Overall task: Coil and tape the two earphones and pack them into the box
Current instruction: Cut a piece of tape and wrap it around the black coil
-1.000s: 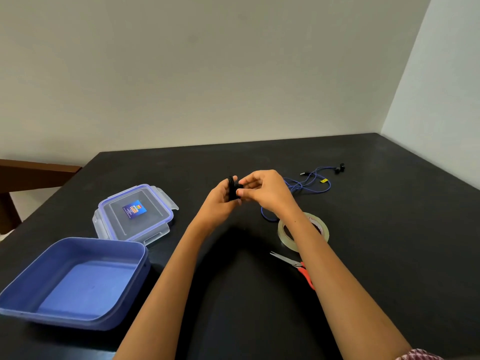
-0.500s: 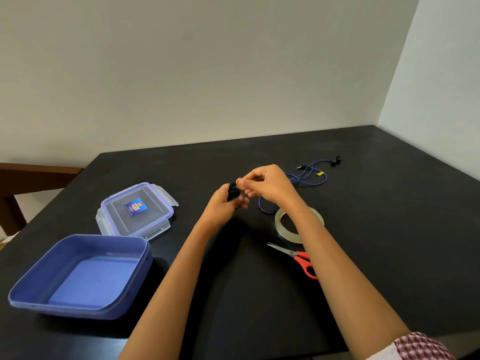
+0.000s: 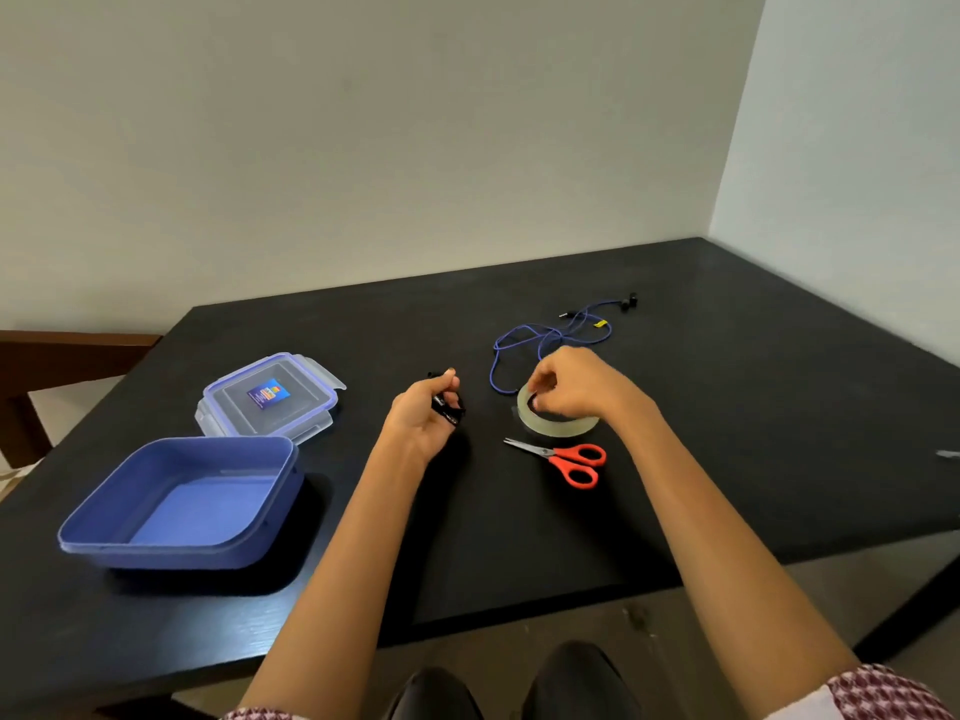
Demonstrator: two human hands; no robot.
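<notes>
- The box (image 3: pixel 171 557) sits on the bench (image 3: pixel 727 407) at the front left, open side up.
- The lid (image 3: pixel 234 402) lies flat just behind the box, close to its rear right corner.
- The left hand (image 3: pixel 421 413) is at the bench centre, right of the lid, and holds the coiled earphone (image 3: pixel 448 407).
- The tape roll (image 3: pixel 556 426) lies flat right of the left hand, with the right hand (image 3: pixel 576 387) on top, holding its rim.
- The scissors (image 3: pixel 566 457) lie just in front of the tape roll, blades pointing left.
- The loose earphone (image 3: pixel 550 337) lies behind the tape roll and trails towards the rear right.
- A chair (image 3: pixel 62 350) stands beyond the left bench edge.
</notes>
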